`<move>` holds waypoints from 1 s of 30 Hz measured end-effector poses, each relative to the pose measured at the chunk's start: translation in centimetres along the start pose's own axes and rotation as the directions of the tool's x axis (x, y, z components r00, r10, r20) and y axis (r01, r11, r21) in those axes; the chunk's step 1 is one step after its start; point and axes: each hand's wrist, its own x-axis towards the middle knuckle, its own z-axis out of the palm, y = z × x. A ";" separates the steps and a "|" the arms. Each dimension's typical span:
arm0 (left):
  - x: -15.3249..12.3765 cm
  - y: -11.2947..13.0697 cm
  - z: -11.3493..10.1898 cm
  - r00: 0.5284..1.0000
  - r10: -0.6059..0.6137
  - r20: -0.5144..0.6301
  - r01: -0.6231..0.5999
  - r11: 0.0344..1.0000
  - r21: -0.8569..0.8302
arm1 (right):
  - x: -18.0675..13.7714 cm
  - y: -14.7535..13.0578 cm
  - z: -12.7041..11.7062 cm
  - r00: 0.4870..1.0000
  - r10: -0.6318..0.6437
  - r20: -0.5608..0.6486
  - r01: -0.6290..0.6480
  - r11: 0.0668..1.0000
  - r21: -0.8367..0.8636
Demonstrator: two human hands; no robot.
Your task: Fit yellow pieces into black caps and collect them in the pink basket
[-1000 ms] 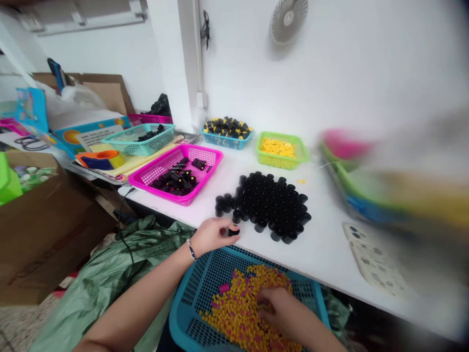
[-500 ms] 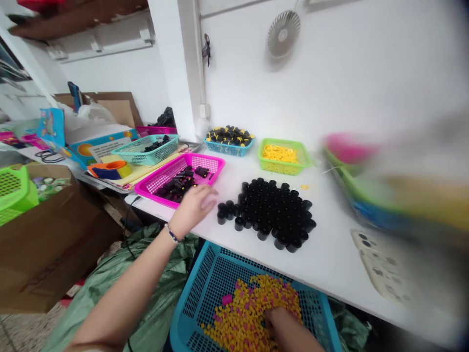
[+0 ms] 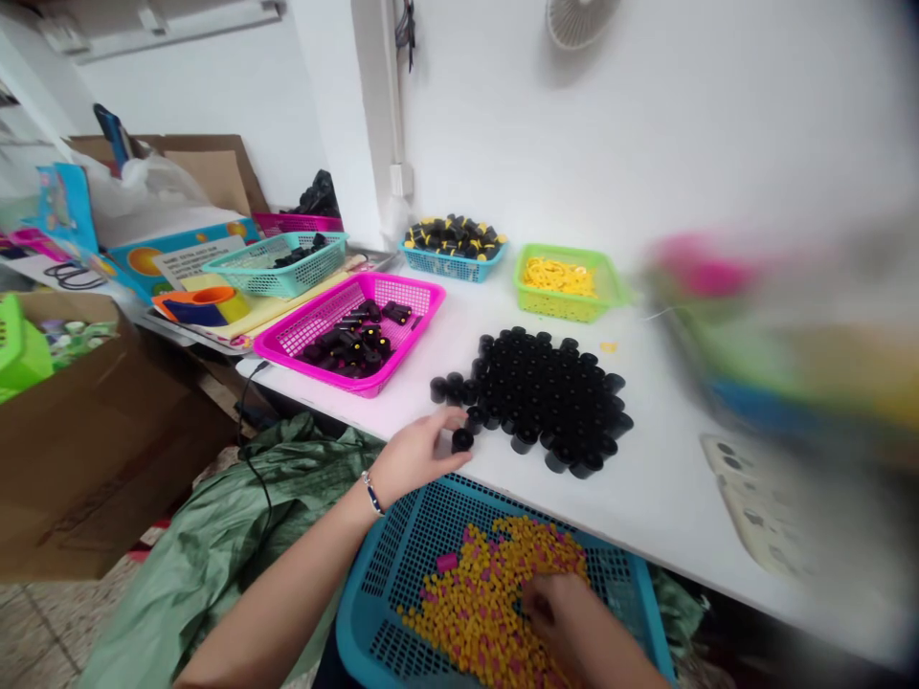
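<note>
My left hand (image 3: 423, 450) is over the front edge of the white table, with thumb and fingers curled around a small black cylindrical cap (image 3: 462, 440). That cap is just in front of a dense cluster of similar black caps (image 3: 549, 397). Lower down, my right hand (image 3: 551, 603) reaches into the small yellow and pink pieces (image 3: 481, 612) in a blue mesh basket (image 3: 351, 603). Its fingers are curled and partly hidden, so what they hold cannot be made out.
On the table (image 3: 667, 478), a pink basket (image 3: 369, 383) holds black parts with yellow dots. Behind are a green basket (image 3: 567, 304) of yellow pieces and a blue basket (image 3: 452, 268) of black-and-yellow parts. A phone-like case (image 3: 747, 507) lies right. A cardboard box (image 3: 129, 450) stands left.
My left hand has moved right and toward me from beside the pink basket to a black cap at the cluster's front. My right hand stays among the yellow pieces. The view has tilted downward.
</note>
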 end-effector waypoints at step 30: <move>0.7 -2.0 0.4 0.989 0.141 0.054 -0.136 0.987 -0.089 | 4.6 -10.8 -12.7 0.885 -0.202 -0.420 0.329 0.908 0.258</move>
